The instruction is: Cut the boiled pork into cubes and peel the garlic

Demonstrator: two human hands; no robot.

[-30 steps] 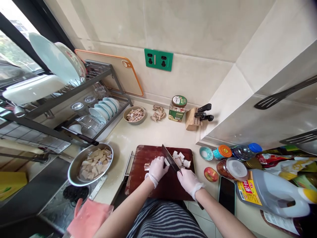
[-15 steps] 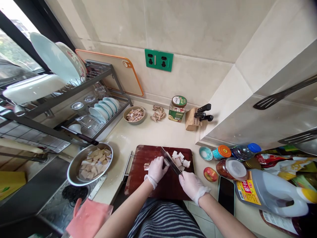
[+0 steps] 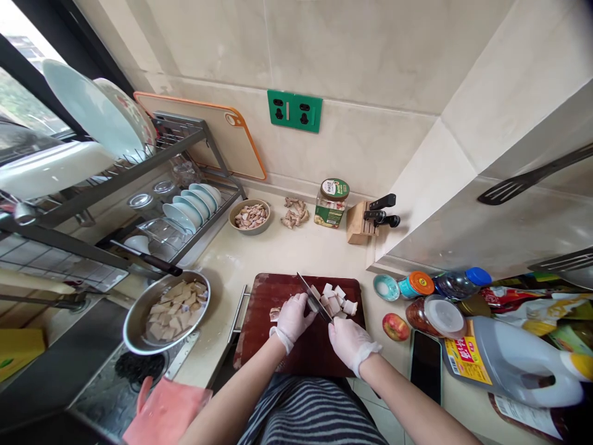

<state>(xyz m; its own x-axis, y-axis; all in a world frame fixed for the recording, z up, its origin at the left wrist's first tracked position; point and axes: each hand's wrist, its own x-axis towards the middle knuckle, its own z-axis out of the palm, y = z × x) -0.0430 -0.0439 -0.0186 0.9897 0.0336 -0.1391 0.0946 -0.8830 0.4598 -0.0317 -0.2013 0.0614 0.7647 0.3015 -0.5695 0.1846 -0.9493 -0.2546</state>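
A dark red cutting board [image 3: 278, 290] lies on the counter in front of me. My gloved left hand [image 3: 293, 318] presses down on a strip of pale meat [image 3: 275, 313] on the board. My gloved right hand [image 3: 348, 341] grips the handle of a cleaver [image 3: 312, 296], whose blade stands edge-down right beside my left fingers. Several cut meat cubes [image 3: 336, 300] are piled to the right of the blade.
A metal bowl of sliced pieces [image 3: 167, 310] sits left over the stove. A dish rack [image 3: 152, 204] stands behind it. A bowl of garlic [image 3: 250, 216], ginger [image 3: 294, 212], a jar [image 3: 332, 203] and a knife block [image 3: 364, 224] line the wall. Bottles [image 3: 509, 358], an apple [image 3: 395, 326] and a phone [image 3: 425, 364] crowd the right.
The cleaver has gone through a short chopping stroke: its blade tilted up and came down again slightly left, close to my left fingers. My right hand drew nearer the board.
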